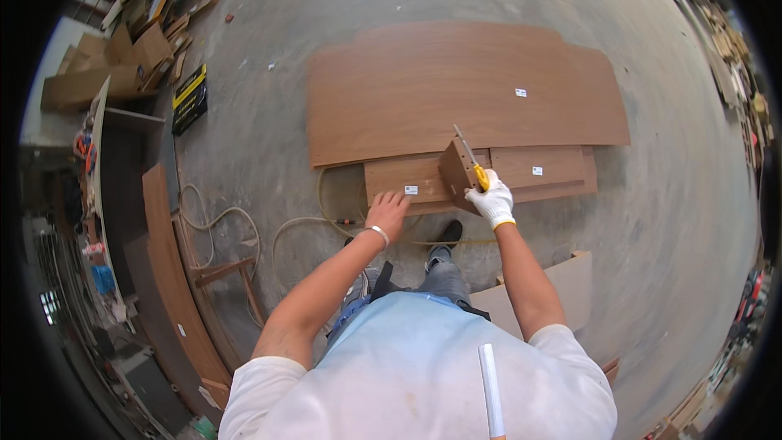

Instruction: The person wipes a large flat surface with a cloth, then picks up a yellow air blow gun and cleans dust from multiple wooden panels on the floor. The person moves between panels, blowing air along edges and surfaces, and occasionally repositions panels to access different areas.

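Observation:
My bare left hand [388, 215], with a band at the wrist, has its fingers stretched out at the near left edge of a narrow brown wooden panel [415, 173]. My right hand [494, 202], in a white work glove, is closed round a screwdriver [483, 177] with a yellow handle, its metal shaft pointing away from me. A small brown board [458, 171] with holes along its edge stands tilted against that hand; whether the fingers also grip it I cannot tell. Behind lies a large brown wooden panel [456, 90] with a white label.
A pale hose [281, 232] loops over the floor at the left. Long brown boards [175, 277] lean there, near a black and yellow box [190, 100] and piled cardboard [134, 57]. A pale board [562, 289] lies by my right arm. Stacked timber [725, 57] lines the far right.

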Demonstrator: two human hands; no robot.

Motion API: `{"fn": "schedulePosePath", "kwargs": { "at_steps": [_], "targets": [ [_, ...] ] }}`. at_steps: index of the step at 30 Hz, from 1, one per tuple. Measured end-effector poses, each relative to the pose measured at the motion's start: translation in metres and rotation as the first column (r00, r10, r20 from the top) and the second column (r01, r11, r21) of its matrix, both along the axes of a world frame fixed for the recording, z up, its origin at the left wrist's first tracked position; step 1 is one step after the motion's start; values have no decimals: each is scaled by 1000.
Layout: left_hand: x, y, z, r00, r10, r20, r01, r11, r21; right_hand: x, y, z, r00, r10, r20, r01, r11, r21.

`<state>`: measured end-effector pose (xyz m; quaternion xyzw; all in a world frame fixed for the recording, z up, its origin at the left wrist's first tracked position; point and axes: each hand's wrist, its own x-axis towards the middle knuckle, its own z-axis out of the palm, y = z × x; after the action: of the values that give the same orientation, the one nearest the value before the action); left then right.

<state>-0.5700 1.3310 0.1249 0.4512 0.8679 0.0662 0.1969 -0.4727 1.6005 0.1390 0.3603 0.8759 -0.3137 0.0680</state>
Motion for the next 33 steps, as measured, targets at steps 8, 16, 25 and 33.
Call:
{"fn": "schedulePosePath", "kwargs": {
  "at_steps": [8, 16, 25, 33],
  "targets": [
    [-22, 175, 8, 824, -494, -277, 499, 865, -57, 51, 18, -11, 985, -163, -60, 149, 971, -189],
    [-27, 225, 4, 628, -767, -133, 750, 642, -159, 262, 38, -103, 733, -674, -87, 647, 731, -216],
    [-20, 234, 4, 738, -675, -11, 651, 715, -255, 386, 64, -165, 238, -739, 630, 734, -289, -615],
    [1, 135, 53, 995, 84, -47, -90, 986, -139, 310, 86, -166, 630, -325, 705, 738, 533, -414]
  ]
}}
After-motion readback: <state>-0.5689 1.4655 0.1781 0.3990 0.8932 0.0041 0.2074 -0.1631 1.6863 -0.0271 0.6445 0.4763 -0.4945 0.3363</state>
